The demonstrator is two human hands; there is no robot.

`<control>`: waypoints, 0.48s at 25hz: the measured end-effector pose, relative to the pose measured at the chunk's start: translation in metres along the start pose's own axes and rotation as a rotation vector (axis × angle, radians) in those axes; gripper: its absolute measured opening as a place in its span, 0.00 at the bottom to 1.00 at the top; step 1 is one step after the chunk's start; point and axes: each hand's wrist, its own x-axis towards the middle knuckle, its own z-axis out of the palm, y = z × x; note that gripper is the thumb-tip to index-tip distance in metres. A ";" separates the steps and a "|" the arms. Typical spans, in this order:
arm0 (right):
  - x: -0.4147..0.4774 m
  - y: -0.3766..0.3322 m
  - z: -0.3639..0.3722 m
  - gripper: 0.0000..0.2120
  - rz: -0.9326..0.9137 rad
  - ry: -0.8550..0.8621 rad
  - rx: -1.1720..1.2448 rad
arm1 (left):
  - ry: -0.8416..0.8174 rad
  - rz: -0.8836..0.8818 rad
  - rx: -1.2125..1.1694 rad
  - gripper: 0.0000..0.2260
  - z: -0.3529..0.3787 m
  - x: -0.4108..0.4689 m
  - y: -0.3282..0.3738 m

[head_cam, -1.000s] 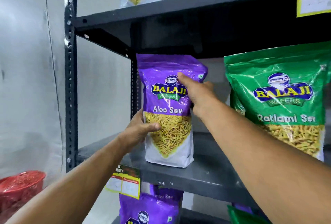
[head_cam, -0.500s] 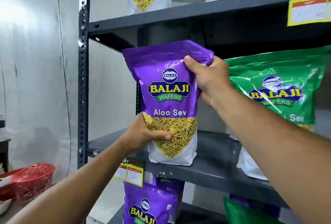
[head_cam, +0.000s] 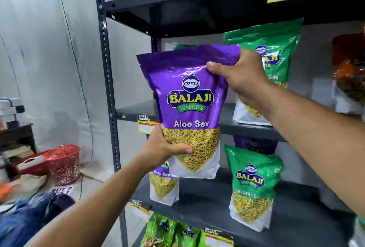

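Note:
A purple Balaji Aloo Sev packet (head_cam: 189, 108) hangs upright in the air in front of the dark metal shelf rack (head_cam: 107, 88). My left hand (head_cam: 166, 148) grips its lower left side, thumb across the clear window with the yellow sev. My right hand (head_cam: 241, 74) pinches the packet's top right corner, thumb on the front. The packet is off the middle shelf (head_cam: 134, 111) and nearer to me than the rack.
Green Ratlami Sev packets stand on the middle shelf (head_cam: 276, 53) and the lower shelf (head_cam: 254, 183). Another purple Aloo Sev packet (head_cam: 164, 185) stands on the lower shelf behind the held one. A red mesh basket (head_cam: 64, 163) sits on the floor at left.
Both hands have lifted the purple packet off the middle shelf and drawn it out toward me. The view has dropped, showing the lower shelves.

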 end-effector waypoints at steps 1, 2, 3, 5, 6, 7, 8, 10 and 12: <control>-0.010 0.005 -0.005 0.09 0.004 -0.032 -0.085 | 0.004 -0.040 0.006 0.23 0.003 -0.012 -0.009; -0.019 0.010 -0.011 0.11 0.011 -0.067 -0.173 | 0.002 -0.070 0.020 0.23 0.007 -0.024 -0.016; -0.027 0.013 -0.015 0.12 0.020 -0.101 -0.272 | 0.011 -0.108 0.032 0.23 0.007 -0.032 -0.029; -0.041 0.017 -0.020 0.13 0.029 -0.182 -0.486 | 0.041 -0.207 0.013 0.23 0.012 -0.050 -0.049; -0.048 0.021 -0.020 0.15 0.028 -0.226 -0.588 | 0.062 -0.261 0.010 0.23 0.017 -0.060 -0.060; -0.055 0.024 -0.020 0.16 0.024 -0.271 -0.664 | 0.085 -0.314 0.003 0.22 0.022 -0.069 -0.074; -0.061 0.029 -0.019 0.16 0.028 -0.314 -0.710 | 0.103 -0.360 0.016 0.22 0.028 -0.078 -0.087; -0.071 0.042 -0.019 0.13 0.033 -0.410 -0.785 | 0.116 -0.426 0.045 0.27 0.038 -0.090 -0.113; -0.077 0.060 -0.021 0.11 -0.031 -0.525 -0.959 | 0.126 -0.478 0.066 0.33 0.047 -0.097 -0.134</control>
